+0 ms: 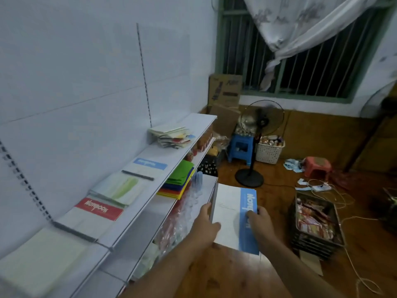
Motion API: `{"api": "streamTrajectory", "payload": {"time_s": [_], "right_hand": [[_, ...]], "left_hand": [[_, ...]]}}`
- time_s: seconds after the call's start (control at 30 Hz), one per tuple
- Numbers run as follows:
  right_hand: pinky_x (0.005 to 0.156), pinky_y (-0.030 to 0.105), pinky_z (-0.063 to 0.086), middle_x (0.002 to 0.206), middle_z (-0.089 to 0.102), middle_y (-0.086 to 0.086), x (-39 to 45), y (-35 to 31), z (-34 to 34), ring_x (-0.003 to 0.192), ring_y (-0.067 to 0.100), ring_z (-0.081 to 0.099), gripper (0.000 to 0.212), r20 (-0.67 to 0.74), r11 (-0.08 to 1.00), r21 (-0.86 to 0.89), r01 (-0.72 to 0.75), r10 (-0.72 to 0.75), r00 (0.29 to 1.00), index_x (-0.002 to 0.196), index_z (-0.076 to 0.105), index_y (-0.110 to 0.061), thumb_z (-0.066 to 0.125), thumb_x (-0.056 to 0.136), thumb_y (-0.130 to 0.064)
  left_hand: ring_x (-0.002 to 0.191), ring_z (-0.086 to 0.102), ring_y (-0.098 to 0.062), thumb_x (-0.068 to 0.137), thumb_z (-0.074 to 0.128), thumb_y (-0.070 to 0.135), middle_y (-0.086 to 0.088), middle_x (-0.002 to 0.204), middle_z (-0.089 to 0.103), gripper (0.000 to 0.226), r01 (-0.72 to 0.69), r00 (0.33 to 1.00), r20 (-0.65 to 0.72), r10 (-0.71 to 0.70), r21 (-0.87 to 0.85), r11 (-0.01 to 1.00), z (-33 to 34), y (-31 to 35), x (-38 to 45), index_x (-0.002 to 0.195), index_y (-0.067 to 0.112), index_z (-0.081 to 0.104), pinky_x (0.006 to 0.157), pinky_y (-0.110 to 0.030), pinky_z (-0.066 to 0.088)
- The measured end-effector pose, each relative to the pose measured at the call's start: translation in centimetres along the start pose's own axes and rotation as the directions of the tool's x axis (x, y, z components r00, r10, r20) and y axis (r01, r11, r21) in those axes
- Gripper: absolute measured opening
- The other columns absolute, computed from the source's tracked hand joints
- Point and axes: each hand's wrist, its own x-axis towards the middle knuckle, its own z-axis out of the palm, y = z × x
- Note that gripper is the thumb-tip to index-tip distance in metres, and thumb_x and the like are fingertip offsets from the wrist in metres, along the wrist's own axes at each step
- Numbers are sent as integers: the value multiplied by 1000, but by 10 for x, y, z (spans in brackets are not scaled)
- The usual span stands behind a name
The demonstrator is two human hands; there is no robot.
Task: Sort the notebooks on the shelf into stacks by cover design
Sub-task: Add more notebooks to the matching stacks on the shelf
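Both my hands hold a small pile of white notebooks with a blue band (pixel 231 214) in front of the shelf, above the floor. My left hand (pixel 205 224) grips its left edge, thumb on the cover. My right hand (pixel 258 220) grips the blue band on the right. Along the top shelf (pixel 171 160) lie a red-band notebook (pixel 97 210), a green-streak notebook stack (pixel 120 190), a blue-band notebook (pixel 148 166) with a black pen (pixel 137 175) at its near end, and a mixed heap of notebooks (pixel 171 136) at the far end. A pale green notebook (pixel 40 261) lies nearest me.
Lower shelves hold coloured folders (pixel 178 181) and wrapped goods. On the wooden floor stand a black fan (pixel 255 143), a blue stool (pixel 240 147), a white basket (pixel 269 150), a red stool (pixel 318 166), a crate of snack packets (pixel 315 224) and loose cables.
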Motion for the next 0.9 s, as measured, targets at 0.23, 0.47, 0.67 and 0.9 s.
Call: {"api": "streamTrajectory", "payload": {"time_s": [0.23, 0.47, 0.67, 0.9], "right_hand": [[78, 39, 49, 104, 62, 0, 108, -25, -38, 92, 22, 61, 20, 48, 999, 45, -1, -1, 999, 114, 50, -22, 51, 95, -16], [88, 48, 48, 120, 56, 8, 185, -45, -11, 100, 26, 55, 29, 189, 999, -34, 16, -10, 982, 125, 46, -15, 48, 96, -11], [76, 34, 42, 116, 52, 5, 254, -84, 53, 96, 22, 52, 34, 260, 988, -97, 120, -91, 961, 132, 44, -11, 46, 97, -9], [76, 38, 46, 128, 52, 12, 325, -146, 179, 95, 24, 53, 37, 422, 934, -258, 247, -121, 899, 134, 41, -16, 49, 98, -16]], "left_hand": [[113, 57, -18, 94, 50, 11, 0, 129, 57, 40, -34, 997, -69, 33, -2, 999, 55, 42, 98, 131, 24, 39, 95, -36, 53], [111, 60, -21, 95, 48, 9, -2, 127, 58, 33, -4, 976, -216, -7, -53, 999, 54, 62, 171, 119, 30, 39, 87, -38, 57], [105, 60, -22, 92, 51, 9, -2, 125, 57, 34, 36, 940, -334, -69, -103, 994, 9, 69, 243, 119, 25, 39, 79, -45, 59], [95, 56, -19, 94, 47, 10, -8, 125, 55, 31, 101, 832, -534, -148, -116, 988, -92, 69, 313, 123, 16, 36, 45, -18, 52]]}}
